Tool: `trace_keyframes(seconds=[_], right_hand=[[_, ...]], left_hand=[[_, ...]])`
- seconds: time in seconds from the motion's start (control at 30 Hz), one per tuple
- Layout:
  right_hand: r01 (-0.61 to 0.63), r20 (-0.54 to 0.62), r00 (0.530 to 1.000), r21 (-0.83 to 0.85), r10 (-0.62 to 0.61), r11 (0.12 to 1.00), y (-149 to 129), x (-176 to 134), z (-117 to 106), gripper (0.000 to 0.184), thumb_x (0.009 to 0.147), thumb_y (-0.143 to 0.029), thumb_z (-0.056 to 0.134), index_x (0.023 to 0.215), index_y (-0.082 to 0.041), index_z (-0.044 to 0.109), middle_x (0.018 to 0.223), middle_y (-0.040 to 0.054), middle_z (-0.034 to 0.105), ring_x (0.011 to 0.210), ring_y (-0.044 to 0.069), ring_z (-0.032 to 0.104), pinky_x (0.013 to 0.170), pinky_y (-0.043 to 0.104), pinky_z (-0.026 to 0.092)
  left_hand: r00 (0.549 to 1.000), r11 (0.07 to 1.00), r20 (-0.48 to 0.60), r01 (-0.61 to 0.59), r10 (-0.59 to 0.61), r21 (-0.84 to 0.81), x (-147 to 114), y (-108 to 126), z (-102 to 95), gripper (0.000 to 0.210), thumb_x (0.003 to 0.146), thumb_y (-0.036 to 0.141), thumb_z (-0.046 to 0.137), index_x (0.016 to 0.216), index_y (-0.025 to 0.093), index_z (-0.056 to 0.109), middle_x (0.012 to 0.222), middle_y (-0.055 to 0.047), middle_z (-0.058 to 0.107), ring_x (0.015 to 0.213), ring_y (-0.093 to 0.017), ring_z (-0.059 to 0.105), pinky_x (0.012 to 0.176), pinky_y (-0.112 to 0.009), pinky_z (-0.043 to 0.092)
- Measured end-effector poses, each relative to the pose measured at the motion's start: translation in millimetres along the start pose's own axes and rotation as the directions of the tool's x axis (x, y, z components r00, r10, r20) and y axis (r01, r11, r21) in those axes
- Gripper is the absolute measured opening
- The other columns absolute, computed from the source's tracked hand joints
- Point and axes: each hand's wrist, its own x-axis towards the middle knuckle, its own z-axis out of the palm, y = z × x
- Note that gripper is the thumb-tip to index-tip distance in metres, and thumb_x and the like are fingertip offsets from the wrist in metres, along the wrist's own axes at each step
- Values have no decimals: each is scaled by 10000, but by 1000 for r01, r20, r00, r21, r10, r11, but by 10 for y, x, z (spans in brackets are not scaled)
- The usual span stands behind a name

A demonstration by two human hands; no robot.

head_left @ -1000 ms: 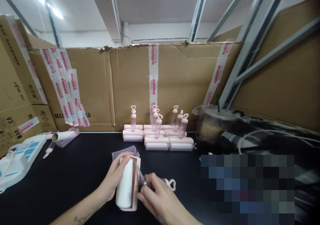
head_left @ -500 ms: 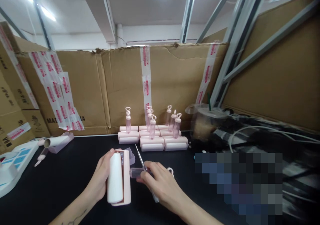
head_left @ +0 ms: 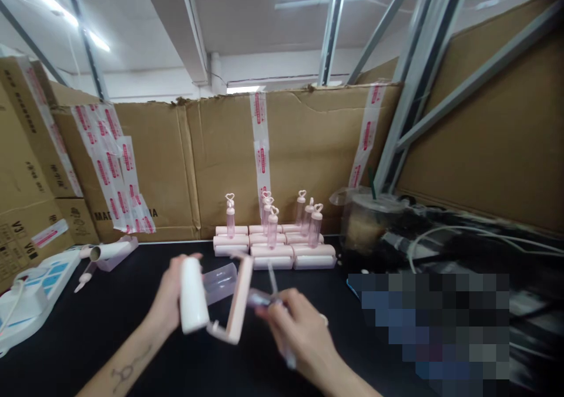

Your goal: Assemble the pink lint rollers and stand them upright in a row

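Observation:
My left hand (head_left: 171, 294) is closed around a white lint-roller roll (head_left: 192, 296). Just right of the roll is a pale pink roller frame (head_left: 241, 303), tilted and blurred. In my right hand (head_left: 299, 320) are a translucent pink handle (head_left: 259, 298), pointing at the frame, and a slim metal tool (head_left: 273, 276). Whether handle and frame are joined I cannot tell. A clear lilac cover (head_left: 220, 282) lies behind the roll on the black table (head_left: 145, 373). Beyond my hands, several pink lint rollers (head_left: 272, 255) stand in rows with heart-topped handles upright.
At the left are a white power strip (head_left: 42, 294) and another roller with a roll in its cover (head_left: 117, 249). A drink cup with a straw (head_left: 363, 218) and cables (head_left: 445, 232) crowd the right. A cardboard wall (head_left: 220, 156) closes off the back.
The white roll and pink frame have come apart, roll to the left, frame to the right. More of the clear cover shows. My right hand has shifted right and the view has moved slightly.

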Motion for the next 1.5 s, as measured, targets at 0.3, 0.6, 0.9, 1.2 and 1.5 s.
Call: trace_keyframes(seconds=[0.3,0.6,0.9,1.2,1.5], right_hand=[[1,283,959,-15,4,1000,335,-224,-206,209,898,-278,408,709,-205,457,704,2,494,484,110,482,471,213,365],[-57,350,937,131,8,990,309,-174,-104,182,905,-321,414,800,-208,511,845,53,605,693,170,601,626,268,455],[92,510,768,509,-386,856,-696,328,360,354,808,-507,529,990,-205,555,862,51,668,807,195,622,700,259,416],[57,401,844,594,-357,802,-454,447,557,69,790,-229,539,849,-198,555,743,-12,664,675,118,616,644,195,404],[-26,378,917,377,-129,926,101,801,595,174,884,-249,429,908,-186,589,817,52,695,731,172,648,643,237,416]], left_hand=[[993,998,112,30,-35,50,204,213,-169,399,782,460,401,825,106,580,638,-62,633,481,-150,593,450,-245,471],[982,964,130,-162,136,210,358,12,-38,338,694,377,604,942,200,458,721,-10,640,535,-136,581,428,-217,448],[903,796,243,-429,355,427,347,140,-304,412,759,482,523,1038,215,379,727,3,597,579,-136,583,446,-210,457],[857,547,261,-491,444,678,442,194,-334,352,727,502,539,926,222,462,756,3,618,715,-192,626,649,-291,467],[862,-128,498,-486,90,864,378,363,48,531,735,611,449,1076,203,462,842,-85,655,850,-316,626,719,-369,434]])
